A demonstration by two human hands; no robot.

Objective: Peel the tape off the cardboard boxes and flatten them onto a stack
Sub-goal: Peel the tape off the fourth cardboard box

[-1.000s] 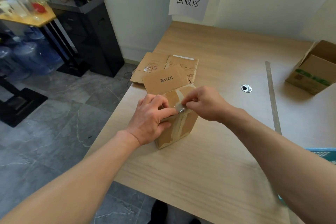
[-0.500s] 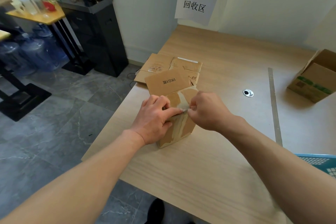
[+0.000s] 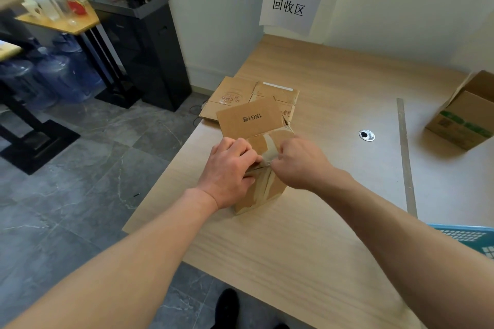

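Two hands on the small box: left hand grips its top edge, right hand pinches the tape. Flattened boxes lie just behind it, at the table's left edge.

A white paper on the wall says 回收区 in big black marks. The middle box has a raised flap with small black print: 1KG1 and then one Chinese mark (it reads upside down from here, and that last mark is too small to be sure of). The flat boxes behind it have red Chinese words, too blurry to read. The open box at the far right has green print along its side and a small square code. Neither can be read.
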